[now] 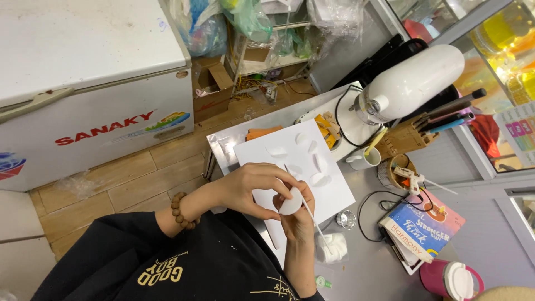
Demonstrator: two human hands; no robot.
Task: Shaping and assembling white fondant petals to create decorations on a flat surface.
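Head view: both hands work just above the white sheet (312,192); left hand (245,187) pinches the white petal (291,203), right hand (298,220) grips a thin stick (315,220) against it, shaping; steady pressure matters.

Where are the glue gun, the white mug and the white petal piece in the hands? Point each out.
glue gun (411,177): head view, on its white body.
white mug (362,160): head view, on its outer wall.
white petal piece (291,203): head view, on its rounded face between the fingers.
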